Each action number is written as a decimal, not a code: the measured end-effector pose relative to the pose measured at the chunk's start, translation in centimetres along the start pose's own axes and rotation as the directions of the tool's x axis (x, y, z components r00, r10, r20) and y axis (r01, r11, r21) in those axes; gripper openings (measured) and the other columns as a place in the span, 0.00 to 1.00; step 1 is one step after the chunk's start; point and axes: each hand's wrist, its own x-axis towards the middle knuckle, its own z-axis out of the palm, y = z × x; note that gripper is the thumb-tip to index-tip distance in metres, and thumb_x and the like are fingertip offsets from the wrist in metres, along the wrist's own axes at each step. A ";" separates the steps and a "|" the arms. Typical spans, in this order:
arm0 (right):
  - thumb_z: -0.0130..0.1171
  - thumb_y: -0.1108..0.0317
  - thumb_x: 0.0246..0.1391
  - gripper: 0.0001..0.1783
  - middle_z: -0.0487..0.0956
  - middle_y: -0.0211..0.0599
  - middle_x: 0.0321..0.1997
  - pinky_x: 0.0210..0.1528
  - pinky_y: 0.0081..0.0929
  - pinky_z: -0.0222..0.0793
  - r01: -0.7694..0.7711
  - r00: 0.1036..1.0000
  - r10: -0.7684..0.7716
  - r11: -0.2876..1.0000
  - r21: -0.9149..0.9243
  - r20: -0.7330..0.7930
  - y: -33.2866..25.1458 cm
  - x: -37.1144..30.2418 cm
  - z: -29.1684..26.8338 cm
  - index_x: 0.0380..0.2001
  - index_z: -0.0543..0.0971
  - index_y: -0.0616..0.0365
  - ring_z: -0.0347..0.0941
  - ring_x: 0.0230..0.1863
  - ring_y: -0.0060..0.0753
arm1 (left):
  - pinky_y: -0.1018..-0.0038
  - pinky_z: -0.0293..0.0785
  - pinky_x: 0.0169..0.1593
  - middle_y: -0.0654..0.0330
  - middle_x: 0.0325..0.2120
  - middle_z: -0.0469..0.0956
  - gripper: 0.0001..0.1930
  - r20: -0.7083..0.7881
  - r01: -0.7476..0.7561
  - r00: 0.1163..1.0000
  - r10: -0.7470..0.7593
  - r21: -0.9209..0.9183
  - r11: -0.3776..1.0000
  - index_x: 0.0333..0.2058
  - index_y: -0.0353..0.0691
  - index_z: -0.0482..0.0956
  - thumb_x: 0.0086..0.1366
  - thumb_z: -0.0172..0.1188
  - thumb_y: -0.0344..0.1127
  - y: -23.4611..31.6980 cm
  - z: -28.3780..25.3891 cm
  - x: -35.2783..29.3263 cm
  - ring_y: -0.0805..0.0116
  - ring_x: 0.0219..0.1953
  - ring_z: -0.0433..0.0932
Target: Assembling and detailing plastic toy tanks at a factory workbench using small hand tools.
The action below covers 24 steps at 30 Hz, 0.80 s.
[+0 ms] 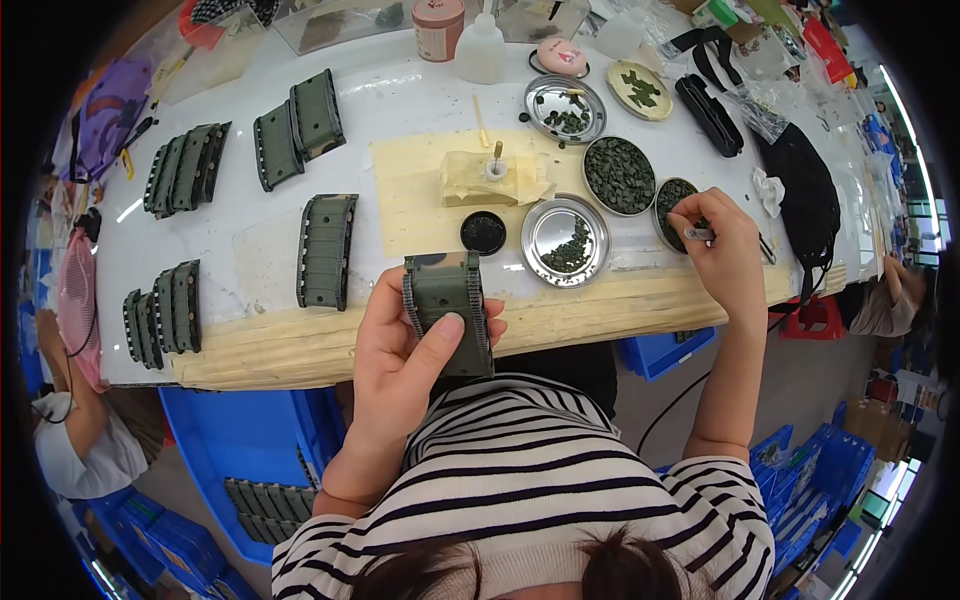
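My left hand [395,365] is wrapped round a curved dark green plastic part [447,285] with ribbed, toothed edges and camouflage patches at its top. The thumb lies across its face, above the table's front edge. My right hand [725,240] is over a small round tin [664,226] of tiny dark green pieces, fingers closed on a slim silvery tool [700,234]; its exact kind is partly hidden by the hand. Beside it stands a larger tin [620,176] full of green pieces. A shiny metal dish [538,254] holds more loose pieces.
Similar green parts [326,250] stand at the left of the table. A paper-wrapped block [470,180] holds a small pot with a stick; a black round cup [483,232] sits before it. White bottle [482,50] and black pouch [708,115] stand behind. Blue bin [200,420] is below.
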 end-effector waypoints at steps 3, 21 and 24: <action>0.60 0.80 0.44 0.06 0.75 0.35 0.27 0.30 0.26 0.67 0.067 0.996 -0.066 0.998 0.015 -0.059 0.5 -0.3 -0.1 0.27 0.74 0.64 0.72 0.26 0.30 | 0.70 0.77 0.49 0.47 0.42 0.77 0.16 0.005 -0.002 1.000 0.002 0.020 1.000 0.53 0.34 0.61 0.68 0.48 0.25 0.0 0.0 0.1 0.63 0.45 0.79; 0.64 0.84 0.45 0.09 0.82 0.26 0.28 0.18 0.10 0.48 0.237 0.963 -0.125 0.812 0.533 -0.238 -8.9 -1.8 2.6 0.32 0.83 0.61 0.55 0.17 0.07 | 0.71 0.76 0.50 0.49 0.44 0.76 0.18 0.053 -0.110 0.994 0.100 0.243 0.964 0.55 0.33 0.60 0.67 0.49 0.24 -0.7 -0.2 -0.3 0.65 0.47 0.78; 0.65 0.82 0.44 0.09 0.84 0.30 0.28 0.17 0.12 0.55 0.278 0.961 -0.214 0.751 0.599 -0.177 -12.5 -1.8 3.4 0.30 0.82 0.58 0.63 0.17 0.11 | 0.73 0.74 0.50 0.50 0.44 0.76 0.19 0.065 -0.160 0.987 0.146 0.357 0.921 0.55 0.31 0.61 0.66 0.50 0.23 -0.6 -0.6 -0.5 0.67 0.46 0.77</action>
